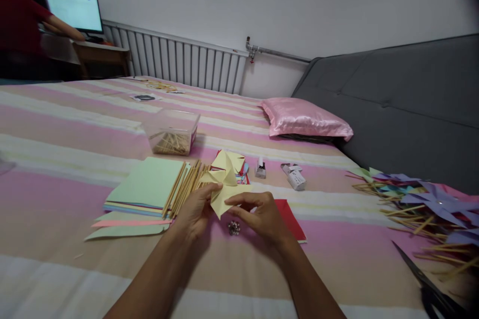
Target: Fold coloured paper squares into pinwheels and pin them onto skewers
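Between my two hands is a pale yellow paper pinwheel [225, 175] with several flaps bent up. My left hand [198, 209] grips its left side, thumb on top. The fingertips of my right hand [260, 212] pinch its lower right flap. Just below the paper, a small cluster of shiny pins [234, 228] sits on the bedspread. Beside my left hand lie several thin wooden sticks [185, 184] and a stack of coloured paper [145, 182]. Red paper [290, 219] lies by my right hand. More cut paper [239, 162] is behind the pinwheel, partly hidden.
A clear plastic box [172, 132] with short sticks stands behind the paper stack. Two small boxes [261, 168] lie to its right. Finished pinwheels [430, 204] and black scissors [422, 279] lie at the right. A pink pillow [305, 117] rests by the grey headboard [396, 104]. A person sits far left.
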Demonstrator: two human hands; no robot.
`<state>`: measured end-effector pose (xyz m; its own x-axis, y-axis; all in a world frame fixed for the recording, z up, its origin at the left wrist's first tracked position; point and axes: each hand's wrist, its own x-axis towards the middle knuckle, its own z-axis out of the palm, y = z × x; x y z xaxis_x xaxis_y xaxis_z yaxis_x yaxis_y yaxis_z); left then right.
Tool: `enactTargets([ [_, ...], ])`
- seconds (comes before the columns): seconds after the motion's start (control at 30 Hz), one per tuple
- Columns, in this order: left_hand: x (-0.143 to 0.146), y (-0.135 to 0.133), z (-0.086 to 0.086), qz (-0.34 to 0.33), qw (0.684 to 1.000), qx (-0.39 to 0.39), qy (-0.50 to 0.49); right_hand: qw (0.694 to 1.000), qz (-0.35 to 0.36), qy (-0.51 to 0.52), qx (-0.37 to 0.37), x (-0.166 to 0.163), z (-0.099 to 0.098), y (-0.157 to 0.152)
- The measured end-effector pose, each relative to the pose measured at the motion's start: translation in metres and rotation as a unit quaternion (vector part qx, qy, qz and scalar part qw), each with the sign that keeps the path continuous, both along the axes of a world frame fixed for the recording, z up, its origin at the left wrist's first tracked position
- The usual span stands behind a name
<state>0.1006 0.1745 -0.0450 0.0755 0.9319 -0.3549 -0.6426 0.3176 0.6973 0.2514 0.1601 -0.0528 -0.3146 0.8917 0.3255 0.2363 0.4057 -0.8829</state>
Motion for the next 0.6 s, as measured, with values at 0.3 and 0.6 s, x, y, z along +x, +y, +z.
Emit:
enactTargets([
  [0.3,0.003,0.0,-0.011,0.017,0.995,0.079,0.051,0.99,-0.069,0.099,-0.076,-0.012,-0.002,0.002],
  [0.6,0.011,-0.004,-0.007,0.056,0.988,0.093,0.11,0.98,-0.151,0.112,-0.07,-0.014,-0.005,0.004],
])
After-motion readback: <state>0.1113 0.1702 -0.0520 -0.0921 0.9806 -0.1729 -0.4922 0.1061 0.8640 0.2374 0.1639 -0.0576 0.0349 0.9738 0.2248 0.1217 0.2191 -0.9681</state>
